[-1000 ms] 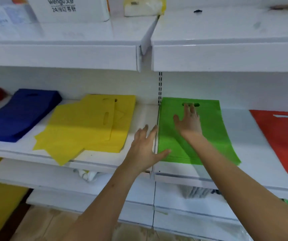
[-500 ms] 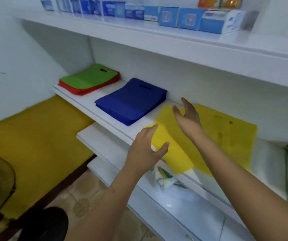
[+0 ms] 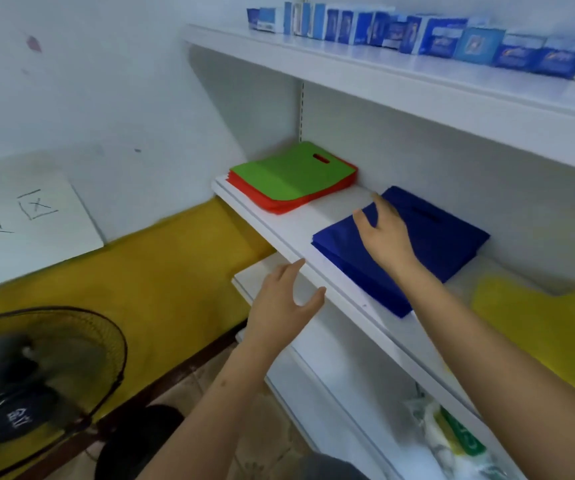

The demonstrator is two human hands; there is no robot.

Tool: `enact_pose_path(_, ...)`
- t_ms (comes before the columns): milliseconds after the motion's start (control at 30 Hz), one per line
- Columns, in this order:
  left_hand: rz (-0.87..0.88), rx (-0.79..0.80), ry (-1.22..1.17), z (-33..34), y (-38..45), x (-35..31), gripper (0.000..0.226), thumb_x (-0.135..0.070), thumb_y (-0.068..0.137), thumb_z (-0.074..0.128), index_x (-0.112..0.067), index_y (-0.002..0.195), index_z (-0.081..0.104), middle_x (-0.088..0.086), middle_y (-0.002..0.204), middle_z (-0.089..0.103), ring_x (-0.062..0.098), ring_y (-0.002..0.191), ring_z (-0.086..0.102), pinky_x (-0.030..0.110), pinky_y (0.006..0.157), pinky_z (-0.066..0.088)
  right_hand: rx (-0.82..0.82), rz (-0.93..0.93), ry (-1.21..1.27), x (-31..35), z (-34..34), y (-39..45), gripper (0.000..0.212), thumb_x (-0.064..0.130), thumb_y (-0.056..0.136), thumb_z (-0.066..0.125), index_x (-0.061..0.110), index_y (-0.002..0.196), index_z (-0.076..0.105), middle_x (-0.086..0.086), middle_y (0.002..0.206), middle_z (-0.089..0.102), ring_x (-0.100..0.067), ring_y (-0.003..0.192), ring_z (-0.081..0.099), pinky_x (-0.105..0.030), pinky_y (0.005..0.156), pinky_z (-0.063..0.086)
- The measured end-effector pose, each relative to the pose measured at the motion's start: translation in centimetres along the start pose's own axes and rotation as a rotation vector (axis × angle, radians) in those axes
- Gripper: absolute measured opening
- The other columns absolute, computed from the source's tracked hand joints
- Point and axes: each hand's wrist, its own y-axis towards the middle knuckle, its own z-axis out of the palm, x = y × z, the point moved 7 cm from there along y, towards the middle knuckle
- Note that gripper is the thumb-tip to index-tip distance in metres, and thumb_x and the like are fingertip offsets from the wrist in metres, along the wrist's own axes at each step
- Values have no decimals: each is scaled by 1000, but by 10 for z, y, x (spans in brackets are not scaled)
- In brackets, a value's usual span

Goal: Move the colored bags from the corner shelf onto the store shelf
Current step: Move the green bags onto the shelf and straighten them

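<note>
On shelf: blue bags (image 3: 445,244)
Right hand (image 3: 388,233): fingers spread flat on blue bags
Left hand (image 3: 284,299): fingers loose, holding nothing

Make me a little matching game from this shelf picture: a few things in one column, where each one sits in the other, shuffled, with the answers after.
Things:
1. green bag
2. blue bags
3. yellow bags
4. blue boxes

Places:
A. along the top shelf
B. under the right hand
C. on top of the red stack, nearest the corner
D. at the right edge of the picture, behind the right forearm

Pairs: 1-C, 2-B, 3-D, 4-A
</note>
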Motion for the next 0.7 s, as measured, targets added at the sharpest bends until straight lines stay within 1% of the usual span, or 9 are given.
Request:
enact_pose_path(67,-24,-9,8,-10,21,23,69,-60,91,56,-31,150,36,-10,152,40,7,136,39,20,100,34,13,-13,-16,8,21,23,61,37,100,46,8,150,27,-10,155,30,-22,143,25,-26,110,22)
enact_pose_path(100,-34,-15,14,-16,32,34,69,-61,91,56,-31,150,37,-10,151,40,8,136,40,20,100,35,19,-28,-26,11,33,37,62,37,100,46,8,150,26,-11,155,31,-22,143,26,-28,112,22)
enact_pose_path(200,-37,-34,38,-33,75,66,68,-61,91,55,-31,149,39,-11,147,43,8,132,44,25,101,42,10,-61,-47,16,67,88,63,44,98,46,12,149,30,-11,150,38,-25,139,34,-38,114,29)
enact_pose_path(300,-34,-37,71,-52,131,94,65,-57,92,56,-30,149,39,-10,143,44,3,125,42,23,95,39,8,-7,-60,11,101,146,64,49,96,46,15,149,31,-9,148,39,-26,137,37,-38,111,32)
enact_pose_path(367,-32,-37,102,-65,172,108,65,-56,93,57,-28,149,39,-7,144,45,7,127,44,22,93,38,6,51,-97,7,120,182,68,48,97,46,14,151,26,-11,153,33,-26,141,32,-40,115,30)
enact_pose_path(467,-19,-29,158,-78,226,126,65,-56,92,57,-28,148,41,-6,145,44,12,131,44,25,97,41,-19,44,-175,1,144,227,71,46,95,50,7,150,27,-16,152,34,-29,140,34,-42,115,29)
enact_pose_path(567,-10,-45,180,-89,275,143,66,-56,92,57,-24,147,44,-2,145,46,17,134,41,32,105,39,-30,66,-263,-11,163,262,75,46,92,54,3,149,28,-21,149,37,-35,136,37,-45,112,31)
enact_pose_path(667,4,-53,226,-88,313,156,64,-52,91,61,-19,145,47,3,146,47,21,136,38,37,111,33,-36,136,-426,-35,173,278,85,49,89,59,2,150,23,-23,151,32,-38,138,32,-49,112,30)
enact_pose_path(700,19,-49,237,-85,325,159,64,-50,91,62,-17,144,48,4,146,47,22,136,37,38,112,33,-37,159,-487,-44,174,282,89,52,87,60,3,151,21,-23,152,29,-39,139,30,-51,113,28)
